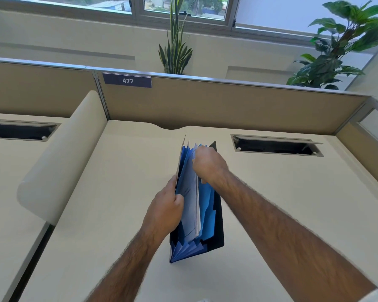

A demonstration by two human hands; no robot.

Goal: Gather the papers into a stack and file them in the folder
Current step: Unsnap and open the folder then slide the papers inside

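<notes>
Blue accordion folder [202, 216] stands on the cream surface [122, 171], left hand [166, 211] gripping its front wall, right hand [207, 163] pinching the white paper stack [191, 211] inside; released, it may topple.

Blue folder [207, 205], cream desk [122, 192]

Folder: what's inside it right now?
The folder stands open on the desk. Inside are blue dividers and a white stack of papers in a front pocket. The right hand covers the papers' top edge; the left hand grips the front cover.
</notes>
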